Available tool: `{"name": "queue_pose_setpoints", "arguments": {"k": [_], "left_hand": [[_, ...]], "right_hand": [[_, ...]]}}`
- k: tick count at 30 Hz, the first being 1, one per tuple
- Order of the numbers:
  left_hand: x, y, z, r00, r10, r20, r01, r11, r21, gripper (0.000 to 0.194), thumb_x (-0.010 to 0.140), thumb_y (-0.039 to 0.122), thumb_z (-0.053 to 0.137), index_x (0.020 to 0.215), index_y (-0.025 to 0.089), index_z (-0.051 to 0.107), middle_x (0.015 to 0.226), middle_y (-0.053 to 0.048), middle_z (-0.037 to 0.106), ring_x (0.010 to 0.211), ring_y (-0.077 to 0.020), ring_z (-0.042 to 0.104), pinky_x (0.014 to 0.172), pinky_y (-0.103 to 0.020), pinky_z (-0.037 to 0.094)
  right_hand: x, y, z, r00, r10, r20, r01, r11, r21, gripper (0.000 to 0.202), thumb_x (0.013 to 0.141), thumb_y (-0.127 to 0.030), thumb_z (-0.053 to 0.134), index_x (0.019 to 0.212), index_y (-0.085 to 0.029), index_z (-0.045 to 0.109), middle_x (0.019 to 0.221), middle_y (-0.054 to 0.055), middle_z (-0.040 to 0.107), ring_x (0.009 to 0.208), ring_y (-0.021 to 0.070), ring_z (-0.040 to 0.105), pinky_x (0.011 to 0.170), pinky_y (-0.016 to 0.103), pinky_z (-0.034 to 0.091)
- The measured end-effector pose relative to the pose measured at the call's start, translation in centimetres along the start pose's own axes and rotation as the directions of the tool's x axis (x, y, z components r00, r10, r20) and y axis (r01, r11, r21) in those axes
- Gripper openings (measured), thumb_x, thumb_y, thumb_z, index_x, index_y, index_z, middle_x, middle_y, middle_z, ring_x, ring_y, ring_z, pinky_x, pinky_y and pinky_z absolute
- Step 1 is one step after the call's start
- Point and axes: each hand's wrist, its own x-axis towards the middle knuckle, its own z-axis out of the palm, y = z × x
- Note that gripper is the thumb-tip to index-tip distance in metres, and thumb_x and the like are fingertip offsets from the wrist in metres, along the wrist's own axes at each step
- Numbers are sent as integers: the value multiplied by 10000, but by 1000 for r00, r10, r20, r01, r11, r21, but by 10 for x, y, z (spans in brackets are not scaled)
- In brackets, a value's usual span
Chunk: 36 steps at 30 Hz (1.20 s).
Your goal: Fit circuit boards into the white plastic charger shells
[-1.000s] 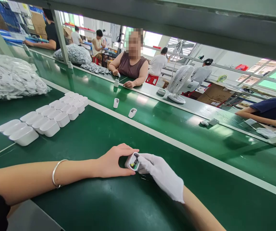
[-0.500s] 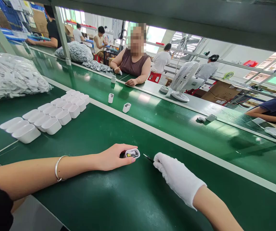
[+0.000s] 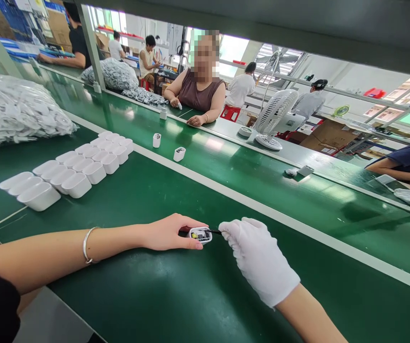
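My left hand (image 3: 172,232) is closed around a small white oval plastic housing (image 3: 209,238), thumb on one side and fingers on the other. The housing's open top faces me and shows a yellow part and dark electronic parts inside. On my right hand (image 3: 258,259) is a white glove, and its fingers pinch a thin black tool (image 3: 215,231). The tool's far end reaches into the right end of the housing's opening. Whether it touches a part in there is too small to tell.
Rows of white oval cups (image 3: 77,185) stand to the left, near a large plastic bag (image 3: 15,112) of white pieces. Beyond the white strip (image 3: 262,207), more housings (image 3: 179,154) sit on the green belt. A co-worker (image 3: 203,93) and a fan (image 3: 276,112) are opposite.
My right hand has moved left, bringing the black tool from beside the housing into its opening. My left hand shifted slightly right with the housing. Items on the belt moved left.
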Motion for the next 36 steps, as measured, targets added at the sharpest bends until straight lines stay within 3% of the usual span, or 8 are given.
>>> {"name": "queue_pose_setpoints", "arguments": {"k": [12,19,27,32,36], "left_hand": [[1,-3,1,1000,5,-4,-5,999,47,246,869,361,568,1020,170,602,876,-10,535,774,-138,452,686,-223,375],[1,-5,1,1000,5,-25,-3,997,76,336,865,371,581,1138,176,590,973,-35,565,842,-160,483,734,-242,401],[1,-5,1,999,-14,-30,16,997,69,343,860,352,592,1162,188,594,986,-27,584,838,-149,502,741,-232,414],[1,-3,1,999,-8,-36,11,996,91,337,859,344,593,1161,193,603,976,-25,593,849,-155,513,746,-231,421],[1,-3,1,999,6,-32,-2,994,110,306,866,346,582,1124,184,614,965,-27,593,840,-156,509,747,-235,418]], "right_hand": [[1,-1,8,998,18,-53,-15,998,59,278,806,-18,354,791,-188,573,669,-1,583,594,130,478,737,280,345],[3,-6,10,996,3,-93,-5,1000,-24,306,826,-6,352,825,-208,582,707,-21,603,618,110,499,912,340,256],[5,-7,-11,997,10,-82,-23,986,-163,363,726,74,338,760,-207,566,656,-33,601,580,113,459,805,360,205],[10,-14,-5,990,-17,-139,-6,987,-161,323,740,54,363,730,-207,554,629,-41,576,557,110,425,742,335,196],[10,-13,0,993,-3,-114,-7,996,-90,306,764,41,378,737,-202,561,656,-37,583,572,110,426,685,321,178]]}}
